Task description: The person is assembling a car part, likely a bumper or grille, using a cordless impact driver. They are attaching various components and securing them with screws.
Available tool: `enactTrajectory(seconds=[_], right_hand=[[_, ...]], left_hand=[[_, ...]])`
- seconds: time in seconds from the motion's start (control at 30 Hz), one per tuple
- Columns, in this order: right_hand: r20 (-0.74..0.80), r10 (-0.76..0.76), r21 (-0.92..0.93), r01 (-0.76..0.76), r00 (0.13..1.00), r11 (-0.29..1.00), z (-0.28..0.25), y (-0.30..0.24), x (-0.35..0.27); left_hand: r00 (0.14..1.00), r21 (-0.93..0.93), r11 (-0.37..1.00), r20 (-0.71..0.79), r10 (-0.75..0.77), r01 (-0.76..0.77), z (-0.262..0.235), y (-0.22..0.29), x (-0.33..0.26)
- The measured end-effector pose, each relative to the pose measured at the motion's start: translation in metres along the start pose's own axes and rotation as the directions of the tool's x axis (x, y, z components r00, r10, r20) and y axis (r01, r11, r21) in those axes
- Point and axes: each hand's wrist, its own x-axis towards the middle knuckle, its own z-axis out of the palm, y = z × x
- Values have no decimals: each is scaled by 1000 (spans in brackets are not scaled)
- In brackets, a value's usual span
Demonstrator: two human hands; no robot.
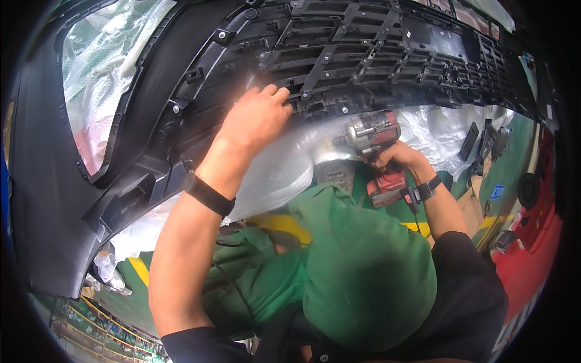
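From my feed I see a green-painted floor (269, 284) below, crossed by a yellow line (284, 225) that shows again as a short stripe (138, 270) at the lower left. Clear plastic sheeting (100, 66) fills the upper left, crumpled and bright with daylight, with something pinkish behind it. More shiny film (436, 130) lies at the right, catching strong glare. Along the right edge stands a red fixture (532, 242) beside flattened brown cardboard (469, 209). A small blue sign (497, 192) sits on the green floor there. At the bottom left I make out metal racking (91, 323), too small to read clearly.
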Motion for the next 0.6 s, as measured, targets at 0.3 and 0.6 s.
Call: enactTrajectory(seconds=[0.3, 0.6], right_hand=[[-11, 100, 40, -99, 995, 994, -18, 23, 28], [34, 92, 173, -96, 995, 980, -16, 28, 30]], left_hand=[[998, -36, 998, -32, -61, 59, 5, 2, -2], [922, -514, 820, -130, -365, 252, -19, 12, -31]])
